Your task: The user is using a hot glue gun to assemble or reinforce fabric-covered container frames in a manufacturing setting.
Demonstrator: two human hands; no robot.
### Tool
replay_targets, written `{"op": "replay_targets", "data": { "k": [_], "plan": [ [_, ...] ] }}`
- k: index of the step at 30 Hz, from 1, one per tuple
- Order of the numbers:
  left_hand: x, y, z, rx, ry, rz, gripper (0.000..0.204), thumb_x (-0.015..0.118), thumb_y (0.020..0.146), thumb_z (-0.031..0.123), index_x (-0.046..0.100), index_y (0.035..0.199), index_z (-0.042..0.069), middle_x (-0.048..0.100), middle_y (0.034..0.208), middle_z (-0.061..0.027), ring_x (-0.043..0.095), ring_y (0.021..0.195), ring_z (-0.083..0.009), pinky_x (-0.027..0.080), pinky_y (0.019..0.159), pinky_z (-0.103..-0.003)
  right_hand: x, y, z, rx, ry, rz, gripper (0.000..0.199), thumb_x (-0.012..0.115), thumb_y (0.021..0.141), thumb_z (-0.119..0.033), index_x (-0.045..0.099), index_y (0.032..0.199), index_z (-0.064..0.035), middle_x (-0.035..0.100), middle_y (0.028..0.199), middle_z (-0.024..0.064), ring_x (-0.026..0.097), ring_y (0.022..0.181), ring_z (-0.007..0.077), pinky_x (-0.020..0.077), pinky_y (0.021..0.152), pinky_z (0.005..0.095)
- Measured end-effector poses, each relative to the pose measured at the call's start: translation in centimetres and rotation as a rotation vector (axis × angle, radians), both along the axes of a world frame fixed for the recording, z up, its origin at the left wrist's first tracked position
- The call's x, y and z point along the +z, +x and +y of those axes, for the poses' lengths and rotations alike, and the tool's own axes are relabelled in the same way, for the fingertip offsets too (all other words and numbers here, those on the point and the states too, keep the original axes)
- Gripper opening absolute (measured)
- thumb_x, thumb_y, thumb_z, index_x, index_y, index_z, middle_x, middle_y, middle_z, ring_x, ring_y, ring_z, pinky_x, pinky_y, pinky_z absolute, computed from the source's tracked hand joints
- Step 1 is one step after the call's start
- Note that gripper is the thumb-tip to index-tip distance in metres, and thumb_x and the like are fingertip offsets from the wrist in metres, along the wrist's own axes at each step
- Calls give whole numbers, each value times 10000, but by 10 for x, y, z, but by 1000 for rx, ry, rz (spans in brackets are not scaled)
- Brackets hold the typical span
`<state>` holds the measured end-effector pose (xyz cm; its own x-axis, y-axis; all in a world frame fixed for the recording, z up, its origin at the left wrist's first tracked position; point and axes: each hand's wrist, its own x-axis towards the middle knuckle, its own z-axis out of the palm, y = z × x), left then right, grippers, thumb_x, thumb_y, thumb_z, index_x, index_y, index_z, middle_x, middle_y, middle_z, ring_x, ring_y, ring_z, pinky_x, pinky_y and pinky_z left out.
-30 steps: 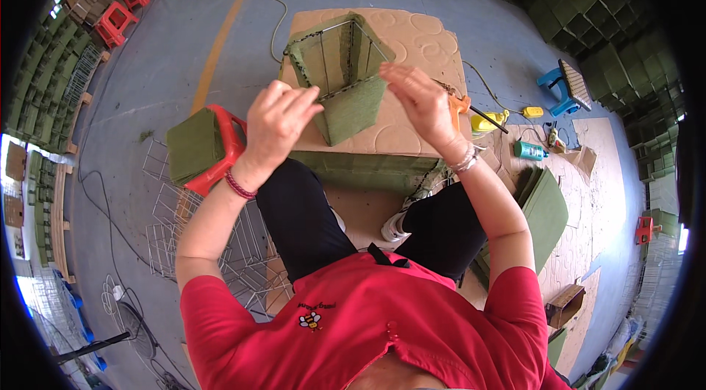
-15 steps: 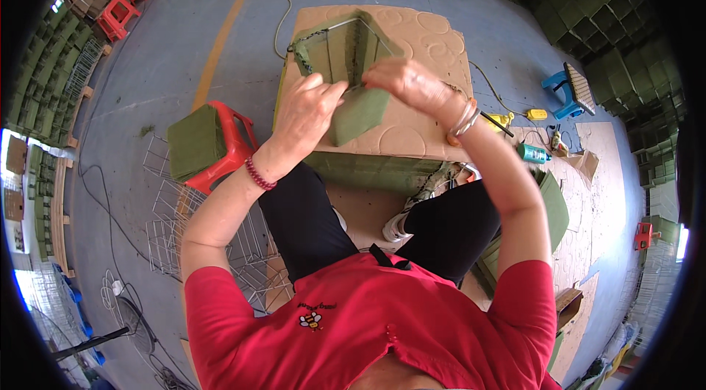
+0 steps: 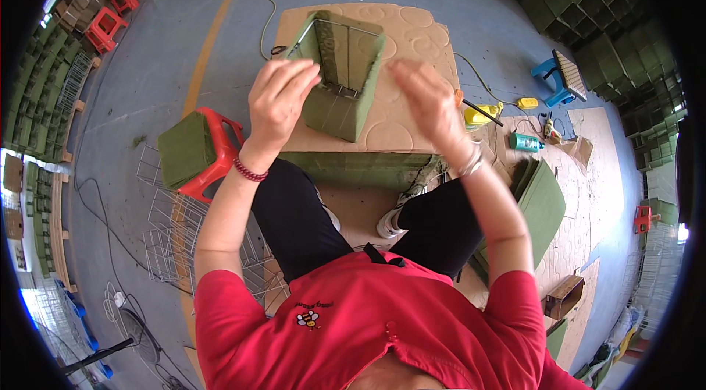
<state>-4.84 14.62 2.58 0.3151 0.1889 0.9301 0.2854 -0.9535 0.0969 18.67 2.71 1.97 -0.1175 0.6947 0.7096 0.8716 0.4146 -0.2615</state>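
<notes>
A green fabric-covered box [image 3: 335, 114] with a thin wire frame stands on the cardboard-topped work surface [image 3: 412, 121] in front of me. Its open side faces up, and wires cross the inside. My left hand [image 3: 276, 99] is at the box's left wall, fingers loosely extended side by side, tips overlapping the rim; whether they touch it I cannot tell. My right hand [image 3: 430, 99] hovers right of the box, apart from it, somewhat blurred, its fingers loosely spread with nothing seen in them. A dark ring-shaped thing, perhaps scissor handles [image 3: 278, 51], lies by the surface's left edge.
Green panels are stacked on a red stool [image 3: 218, 162] at left, beside wire frames [image 3: 158, 221]. A yellow bottle [image 3: 482, 116], green bottle [image 3: 526, 142] and blue stool [image 3: 551, 81] are at right. More green panels [image 3: 540, 221] lean by my right leg. Cables cross the floor.
The box has been turned and shifted slightly left on the surface. My hands, earlier together at its near edge, have drawn apart; the right one has come off the box.
</notes>
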Motion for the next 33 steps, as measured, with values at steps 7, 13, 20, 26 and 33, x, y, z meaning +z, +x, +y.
{"op": "replay_targets", "data": {
  "k": [7, 13, 20, 26, 33],
  "plan": [
    [-30, -19, 12, -30, 63, 174, 332, 804, 649, -8, 717, 967, 26, 702, 1001, -72, 637, 916, -260, 536, 782, -361, -43, -64, 15, -1, 168, -8, 373, 664, 785, -11, 601, 1149, 40, 637, 1097, 166, 608, 1084, 337, 488, 973, 465],
    [-33, -7, 23, -86, -7, 246, 345, 809, 641, 14, 698, 968, 27, 689, 974, -61, 624, 915, -252, 529, 786, -362, -47, -68, 27, -93, 112, -56, 344, 611, 796, -39, 601, 1132, 33, 635, 1051, 156, 601, 1060, 313, 449, 1020, 482],
    [-7, 1, 40, -293, -207, 513, 164, 762, 734, 57, 676, 859, -6, 645, 792, -94, 595, 764, -263, 495, 686, -386, -23, -38, 31, 37, 1, -173, 246, 589, 738, -35, 614, 977, 14, 645, 926, 137, 618, 962, 294, 474, 947, 410],
    [-10, 37, 18, -110, -284, 631, 135, 740, 773, 96, 700, 822, -24, 653, 764, -145, 610, 751, -294, 495, 679, -392, -4, 15, 51, 156, -179, -231, 217, 566, 787, -33, 639, 984, 21, 684, 1044, 169, 646, 1030, 290, 419, 1080, 437],
    [38, -9, 27, -119, -201, 178, 256, 755, 754, 4, 715, 1006, 16, 708, 934, -88, 639, 854, -232, 529, 719, -329, -12, -3, 41, 70, -38, -224, 364, 555, 817, -46, 587, 1176, 7, 659, 1129, 166, 619, 1102, 286, 398, 1113, 447]
  ]
}}
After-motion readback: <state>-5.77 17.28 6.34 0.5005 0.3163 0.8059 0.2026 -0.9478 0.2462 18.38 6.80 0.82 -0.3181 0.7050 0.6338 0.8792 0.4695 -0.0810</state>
